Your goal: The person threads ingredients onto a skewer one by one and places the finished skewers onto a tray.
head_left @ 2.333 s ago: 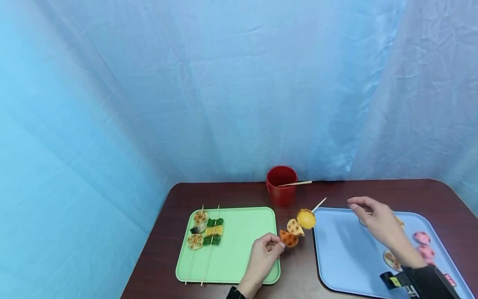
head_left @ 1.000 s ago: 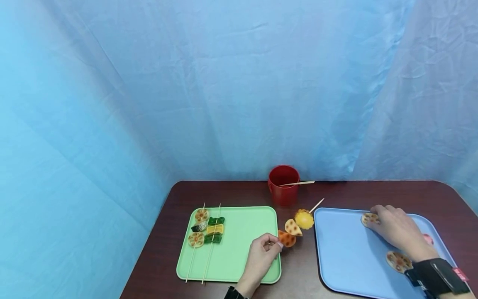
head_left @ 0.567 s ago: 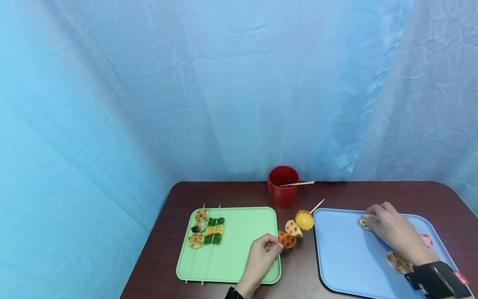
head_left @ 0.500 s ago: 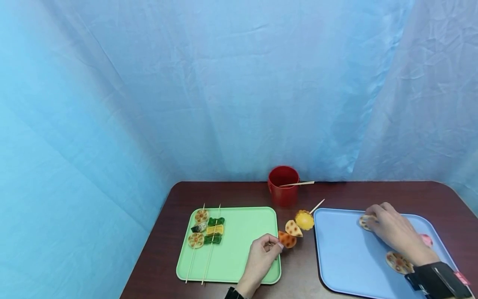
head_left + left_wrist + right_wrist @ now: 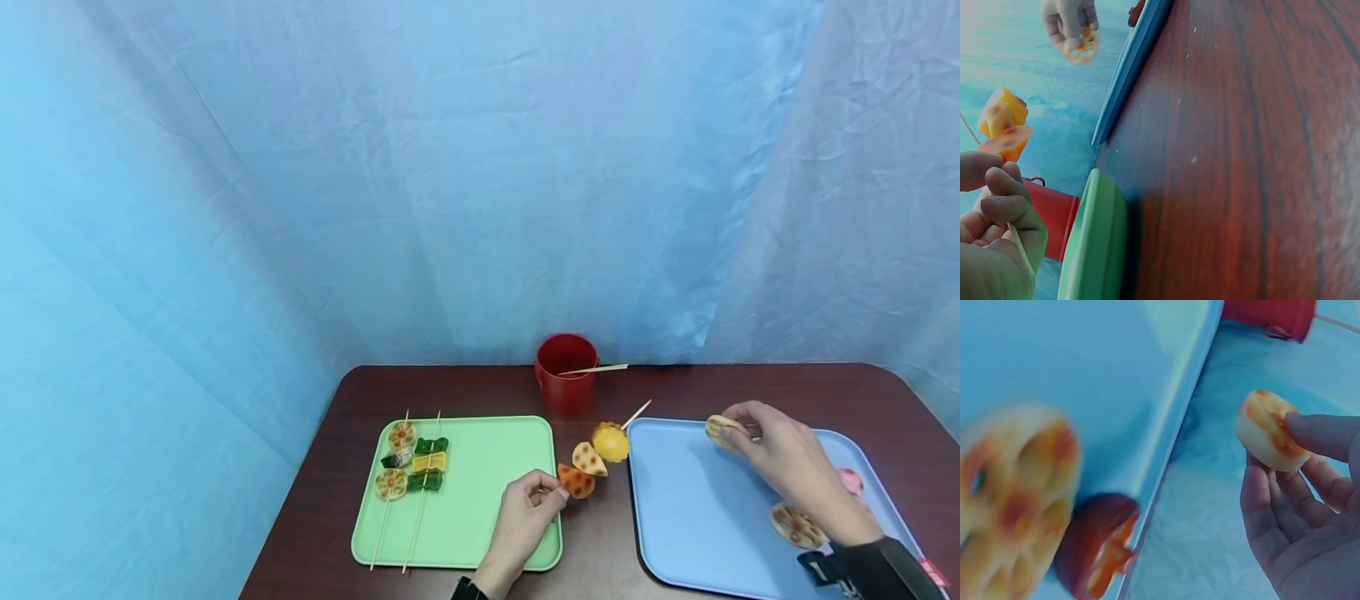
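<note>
My left hand (image 5: 521,512) pinches a bamboo skewer (image 5: 637,412) near its lower end, over the right edge of the green tray. An orange half-round piece (image 5: 577,482), a pale spotted wedge (image 5: 589,458) and a yellow corn piece (image 5: 611,442) are threaded on it, with the pointed tip bare. My right hand (image 5: 783,454) holds a lotus root slice (image 5: 722,432) between thumb and fingers above the blue tray (image 5: 690,525); the right wrist view shows the slice (image 5: 1270,431) edge-on. A second lotus root slice (image 5: 797,526) lies on that tray below the wrist.
Two loaded skewers lie on the left of the green tray (image 5: 487,533), one with lotus slices (image 5: 391,484), one with green pieces (image 5: 425,481). A red cup (image 5: 566,393) holding a stick stands behind. Pink pieces (image 5: 851,481) and a brown-red piece (image 5: 1094,547) sit on the blue tray.
My right hand reached down to the lotus root slice at the blue tray's back, took hold of it and lifted it, moving slightly left. The left hand keeps the skewer in place.
</note>
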Action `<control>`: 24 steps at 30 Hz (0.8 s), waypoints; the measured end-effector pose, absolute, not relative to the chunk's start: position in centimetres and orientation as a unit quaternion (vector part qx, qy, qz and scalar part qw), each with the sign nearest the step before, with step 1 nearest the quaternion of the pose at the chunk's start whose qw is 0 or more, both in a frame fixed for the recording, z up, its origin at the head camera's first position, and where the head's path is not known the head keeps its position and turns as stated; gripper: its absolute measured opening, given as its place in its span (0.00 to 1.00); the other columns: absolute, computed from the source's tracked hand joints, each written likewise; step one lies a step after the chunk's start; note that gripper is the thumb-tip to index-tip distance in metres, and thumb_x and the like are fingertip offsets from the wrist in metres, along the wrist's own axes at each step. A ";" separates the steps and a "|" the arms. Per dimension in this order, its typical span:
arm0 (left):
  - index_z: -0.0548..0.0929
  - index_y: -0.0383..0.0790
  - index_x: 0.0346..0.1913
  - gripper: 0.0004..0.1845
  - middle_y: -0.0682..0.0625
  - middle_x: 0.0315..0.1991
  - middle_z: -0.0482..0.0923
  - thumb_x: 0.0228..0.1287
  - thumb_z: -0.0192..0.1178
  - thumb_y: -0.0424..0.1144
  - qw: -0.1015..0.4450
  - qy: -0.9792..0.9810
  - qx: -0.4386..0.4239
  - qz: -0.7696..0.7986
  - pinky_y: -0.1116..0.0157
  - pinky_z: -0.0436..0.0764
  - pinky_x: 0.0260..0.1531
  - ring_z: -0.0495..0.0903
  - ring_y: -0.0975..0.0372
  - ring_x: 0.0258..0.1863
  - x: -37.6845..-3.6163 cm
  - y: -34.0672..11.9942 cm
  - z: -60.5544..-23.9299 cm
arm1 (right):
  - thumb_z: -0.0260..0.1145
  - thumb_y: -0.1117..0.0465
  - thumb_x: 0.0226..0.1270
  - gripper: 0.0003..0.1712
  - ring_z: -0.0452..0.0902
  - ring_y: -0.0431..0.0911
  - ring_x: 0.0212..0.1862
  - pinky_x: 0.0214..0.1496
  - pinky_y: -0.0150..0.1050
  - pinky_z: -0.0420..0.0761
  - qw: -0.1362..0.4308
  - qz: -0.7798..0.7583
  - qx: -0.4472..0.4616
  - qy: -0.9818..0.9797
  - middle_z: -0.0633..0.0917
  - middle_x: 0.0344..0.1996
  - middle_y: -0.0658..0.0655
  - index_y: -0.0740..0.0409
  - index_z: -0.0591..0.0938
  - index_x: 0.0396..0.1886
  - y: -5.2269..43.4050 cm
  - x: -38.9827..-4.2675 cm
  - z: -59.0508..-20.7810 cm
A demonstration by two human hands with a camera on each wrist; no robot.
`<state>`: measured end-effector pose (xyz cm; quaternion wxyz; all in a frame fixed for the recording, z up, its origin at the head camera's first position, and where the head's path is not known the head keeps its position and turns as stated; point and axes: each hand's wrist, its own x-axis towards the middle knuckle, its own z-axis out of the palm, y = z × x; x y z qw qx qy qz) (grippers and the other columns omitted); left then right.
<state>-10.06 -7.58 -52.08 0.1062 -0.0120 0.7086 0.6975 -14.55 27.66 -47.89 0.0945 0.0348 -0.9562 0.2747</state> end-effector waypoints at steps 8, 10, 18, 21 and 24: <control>0.85 0.32 0.39 0.06 0.54 0.26 0.80 0.64 0.66 0.32 0.108 0.705 -0.008 0.701 0.73 0.68 0.21 0.73 0.67 0.21 -9.9 -7.5 -51.9 | 0.68 0.52 0.75 0.21 0.87 0.48 0.41 0.31 0.30 0.79 0.085 0.375 -0.008 -0.923 0.87 0.44 0.65 0.64 0.81 0.56 26.6 -13.7 -47.0; 0.85 0.31 0.39 0.06 0.53 0.26 0.79 0.64 0.66 0.32 0.108 0.704 -0.006 0.702 0.73 0.68 0.21 0.72 0.66 0.21 -9.8 -7.5 -51.8 | 0.66 0.49 0.76 0.24 0.84 0.34 0.40 0.32 0.28 0.78 0.080 0.402 -0.021 -0.912 0.87 0.46 0.66 0.64 0.80 0.58 26.4 -13.7 -46.9; 0.85 0.30 0.39 0.06 0.53 0.28 0.80 0.64 0.66 0.32 0.110 0.705 0.000 0.701 0.73 0.72 0.24 0.74 0.65 0.22 -9.8 -7.4 -51.9 | 0.65 0.44 0.76 0.31 0.76 0.19 0.41 0.38 0.24 0.80 0.054 0.491 -0.061 -0.867 0.84 0.51 0.65 0.65 0.77 0.64 24.9 -13.8 -46.8; 0.85 0.31 0.39 0.06 0.53 0.29 0.81 0.64 0.66 0.32 0.112 0.707 0.002 0.698 0.73 0.74 0.25 0.75 0.64 0.23 -9.8 -7.4 -51.9 | 0.64 0.42 0.76 0.35 0.76 0.21 0.42 0.40 0.25 0.81 0.036 0.514 -0.081 -0.853 0.82 0.55 0.65 0.65 0.75 0.66 24.2 -13.9 -46.6; 0.85 0.31 0.39 0.05 0.53 0.29 0.81 0.64 0.66 0.32 0.116 0.710 0.005 0.695 0.73 0.73 0.25 0.75 0.64 0.23 -9.8 -7.4 -51.9 | 0.63 0.40 0.75 0.37 0.76 0.23 0.43 0.41 0.25 0.80 0.023 0.531 -0.101 -0.841 0.81 0.58 0.65 0.65 0.73 0.68 23.8 -14.1 -46.5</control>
